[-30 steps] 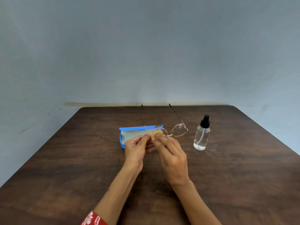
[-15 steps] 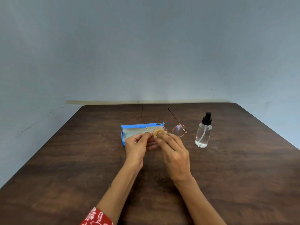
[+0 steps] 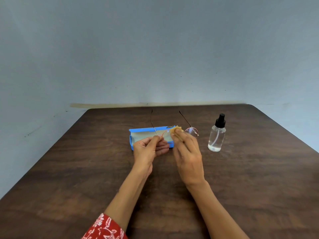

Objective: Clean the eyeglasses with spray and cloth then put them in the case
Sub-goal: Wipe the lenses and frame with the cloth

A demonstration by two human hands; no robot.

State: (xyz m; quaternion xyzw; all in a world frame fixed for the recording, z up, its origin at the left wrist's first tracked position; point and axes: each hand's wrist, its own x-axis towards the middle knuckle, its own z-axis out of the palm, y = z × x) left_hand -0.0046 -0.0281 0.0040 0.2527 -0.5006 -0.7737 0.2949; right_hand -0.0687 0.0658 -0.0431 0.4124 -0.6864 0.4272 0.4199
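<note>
Hands (image 3: 148,149) (image 3: 187,152) hold eyeglasses (image 3: 190,131), right apparently rubbing yellow cloth (image 3: 176,130) on lens

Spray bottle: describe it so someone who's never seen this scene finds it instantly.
On the dark wooden table, look right of the person's right hand and the open blue case. The spray bottle stands upright there, apart from everything else. It is the only clear container, with a black pump top and a thin tube visible inside.
</note>
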